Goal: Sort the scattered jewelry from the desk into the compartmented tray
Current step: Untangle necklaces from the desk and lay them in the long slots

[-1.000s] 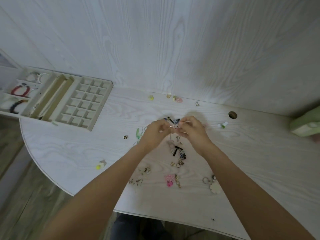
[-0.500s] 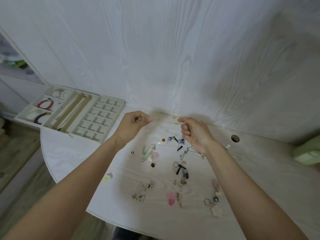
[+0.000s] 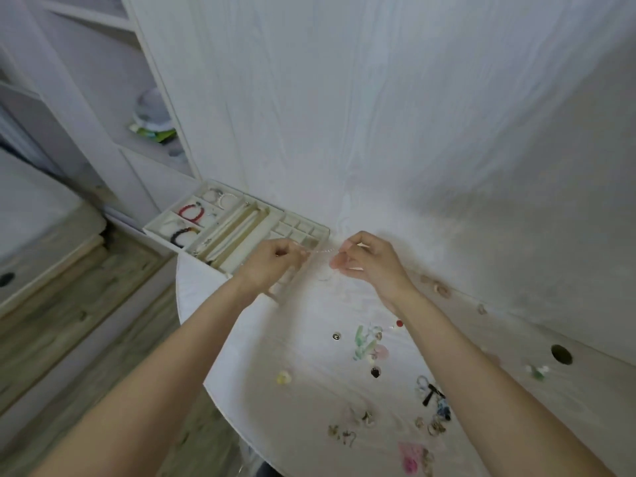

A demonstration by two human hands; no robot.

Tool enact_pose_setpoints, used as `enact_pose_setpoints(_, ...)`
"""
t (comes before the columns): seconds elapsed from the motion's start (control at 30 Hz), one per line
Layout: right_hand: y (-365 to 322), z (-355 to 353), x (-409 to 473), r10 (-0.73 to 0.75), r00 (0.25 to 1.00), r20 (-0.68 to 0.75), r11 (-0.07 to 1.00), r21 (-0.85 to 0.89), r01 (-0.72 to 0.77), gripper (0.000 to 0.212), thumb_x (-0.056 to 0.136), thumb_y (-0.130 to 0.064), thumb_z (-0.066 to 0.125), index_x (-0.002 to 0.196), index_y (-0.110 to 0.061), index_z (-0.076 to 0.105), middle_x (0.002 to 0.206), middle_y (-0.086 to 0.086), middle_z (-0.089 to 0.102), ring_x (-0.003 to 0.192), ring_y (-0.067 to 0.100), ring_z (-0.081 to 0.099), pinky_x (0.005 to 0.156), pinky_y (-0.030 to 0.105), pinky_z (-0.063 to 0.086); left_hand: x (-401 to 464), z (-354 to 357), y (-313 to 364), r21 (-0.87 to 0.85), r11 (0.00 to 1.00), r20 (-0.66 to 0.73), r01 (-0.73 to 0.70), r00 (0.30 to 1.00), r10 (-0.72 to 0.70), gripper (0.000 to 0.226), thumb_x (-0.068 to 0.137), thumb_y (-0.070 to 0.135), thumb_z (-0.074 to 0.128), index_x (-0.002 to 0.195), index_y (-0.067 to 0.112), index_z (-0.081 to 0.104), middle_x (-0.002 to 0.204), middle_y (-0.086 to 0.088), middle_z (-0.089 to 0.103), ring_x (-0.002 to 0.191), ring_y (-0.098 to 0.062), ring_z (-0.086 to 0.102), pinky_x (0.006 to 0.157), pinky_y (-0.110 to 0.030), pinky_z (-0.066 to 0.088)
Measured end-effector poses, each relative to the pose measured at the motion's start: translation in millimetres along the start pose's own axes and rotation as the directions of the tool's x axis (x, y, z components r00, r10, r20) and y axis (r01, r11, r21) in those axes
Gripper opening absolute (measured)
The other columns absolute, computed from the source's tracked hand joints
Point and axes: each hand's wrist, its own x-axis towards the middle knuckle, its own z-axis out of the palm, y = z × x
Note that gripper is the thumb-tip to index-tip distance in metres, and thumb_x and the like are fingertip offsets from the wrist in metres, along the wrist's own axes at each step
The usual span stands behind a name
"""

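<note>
Thin silver chain (image 3: 321,251) stretched between both hands, above the near corner of the cream compartmented tray (image 3: 241,232). Left hand (image 3: 272,261) pinches one end, fingers curled; right hand (image 3: 368,259) pinches the other. Chain judged light, limp, prone to tangling and slipping; best held at both ends, as here. Versus half a second ago: hands have carried the chain left, from over the scattered pile to the tray; the span between them is shorter.
</note>
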Motion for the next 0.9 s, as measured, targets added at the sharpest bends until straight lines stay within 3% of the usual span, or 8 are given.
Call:
enact_pose_setpoints(0.1, -14, 48, 23, -0.046, 0.989, 0.139, 0.998, -0.029, 0.051, 0.017, 0.094, -0.006, 0.051, 0.079, -0.010, 0.056, 0.074, 0.006, 0.067, 0.063, 0.012, 0.066, 0.065, 0.025, 0.056, 4, -31, -5, 0.092, 0.991, 0.066, 0.093, 0.993, -0.099, 0.018, 0.081, 0.026, 0.060, 0.095, 0.017, 0.056, 0.094, 0.006, 0.057, 0.089, -0.009, 0.054, 0.073, -0.021, 0.042)
enact_pose_setpoints(0.2, -21, 97, 53, -0.121, 0.966, 0.229, 0.960, -0.222, 0.173, 0.019, 0.090, -0.007, 0.059, 0.074, -0.016, 0.063, 0.071, -0.003, 0.065, 0.064, 0.006, 0.060, 0.065, 0.025, 0.052, 9, -58, -9, -0.088, 0.996, 0.250, 0.014, 0.968, 0.009, 0.028, 0.076, 0.017, 0.053, 0.102, 0.026, 0.055, 0.103, 0.007, 0.061, 0.098, -0.002, 0.058, 0.084, -0.020, 0.045)
enact_pose_setpoints(0.27, -24, 120, 75, -0.173, 0.964, 0.204, 0.923, -0.307, 0.230, 0.026, 0.087, -0.007, 0.062, 0.067, -0.023, 0.063, 0.063, -0.013, 0.063, 0.063, 0.004, 0.058, 0.066, 0.025, 0.048, 19, -75, -14, -0.127, 0.992, 0.299, -0.011, 0.953, 0.049, 0.025, 0.082, 0.006, 0.052, 0.098, 0.022, 0.062, 0.097, 0.002, 0.068, 0.099, -0.004, 0.063, 0.095, -0.024, 0.044)
enact_pose_setpoints(0.33, -24, 128, 96, -0.185, 0.980, 0.079, 0.931, -0.306, 0.201, 0.031, 0.087, -0.007, 0.061, 0.064, -0.027, 0.063, 0.058, -0.015, 0.062, 0.061, 0.004, 0.057, 0.064, 0.025, 0.046, 32, -90, -22, -0.110, 0.994, 0.277, 0.004, 0.960, 0.027, 0.013, 0.089, 0.009, 0.054, 0.083, 0.012, 0.064, 0.070, -0.002, 0.067, 0.083, -0.013, 0.068, 0.101, -0.029, 0.042)
enact_pose_setpoints(0.47, -16, 127, 139, -0.111, 0.979, -0.169, 0.967, -0.245, 0.067, 0.027, 0.083, -0.013, 0.067, 0.059, -0.024, 0.064, 0.052, -0.011, 0.057, 0.052, 0.009, 0.049, 0.062, 0.027, 0.041, 60, -127, -49, -0.165, 0.979, 0.148, 0.120, 0.984, -0.096, 0.017, 0.093, 0.017, 0.057, 0.079, 0.011, 0.064, 0.053, 0.006, 0.037, 0.048, -0.005, 0.040, 0.069, -0.023, 0.051)
enact_pose_setpoints(0.6, -1, 125, 168, -0.003, 0.964, -0.265, 0.985, -0.167, -0.043, 0.028, 0.082, -0.006, 0.068, 0.056, -0.017, 0.065, 0.049, -0.006, 0.056, 0.051, 0.013, 0.049, 0.063, 0.029, 0.042, 82, -151, -82, -0.104, 0.977, 0.048, 0.184, 0.983, -0.180, 0.020, 0.091, 0.016, 0.058, 0.090, -0.003, 0.064, 0.043, 0.015, 0.041, 0.046, -0.008, 0.028, 0.049, -0.019, 0.029)
enact_pose_setpoints(0.73, 14, 134, 192, -0.004, 0.958, -0.287, 0.974, -0.218, -0.061, 0.028, 0.083, -0.005, 0.067, 0.057, -0.015, 0.065, 0.044, -0.010, 0.057, 0.050, 0.008, 0.055, 0.062, 0.021, 0.047, 102, -157, -103, 0.069, 0.975, -0.110, 0.213, 0.973, -0.205, 0.023, 0.090, 0.021, 0.058, 0.070, 0.013, 0.064, 0.071, -0.002, 0.051, 0.067, -0.013, 0.048, 0.059, -0.017, 0.037)
enact_pose_setpoints(0.9, 29, 145, 218, -0.008, 0.954, -0.300, 0.934, -0.344, -0.101, 0.017, 0.079, 0.002, 0.066, 0.067, -0.010, 0.068, 0.038, -0.013, 0.056, 0.039, -0.003, 0.055, 0.047, 0.008, 0.043, 117, -149, -115, 0.318, 0.918, -0.165, 0.238, 0.967, -0.193, 0.029, 0.094, 0.022, 0.051, 0.068, 0.010, 0.057, 0.057, 0.001, 0.046, 0.056, -0.013, 0.043, 0.053, -0.026, 0.033)
